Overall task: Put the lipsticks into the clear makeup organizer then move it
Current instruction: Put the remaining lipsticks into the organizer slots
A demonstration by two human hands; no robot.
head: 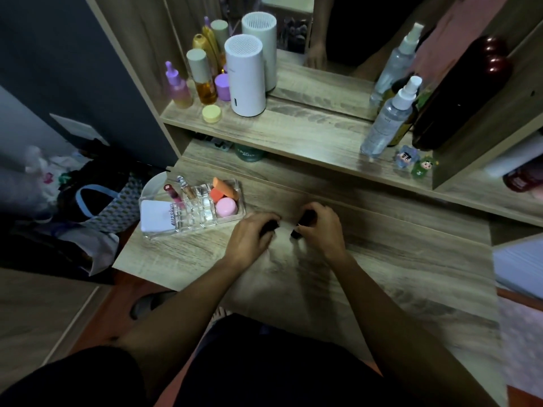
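Note:
The clear makeup organizer [205, 220] stands at the left end of the wooden desk. It holds a white compact [155, 215], a red lip tube [173, 195], a silver-capped tube [185, 188], orange sponges [224, 188] and a pink round pot [226, 207]. To its right, my left hand [249, 240] is curled around a black lipstick [271, 226] on the desk. My right hand [320, 229] grips another black lipstick [302, 226], tilted with its lower end toward the desk. The two hands sit close together, a small gap between them.
A raised shelf [293, 133] behind carries bottles, two white cylinders [246, 77], a yellow jar [211, 113], spray bottles [388, 118] and small figurines [415, 160]. A mirror [332, 33] stands behind. Bags and clothes [88, 201] lie on the floor at left.

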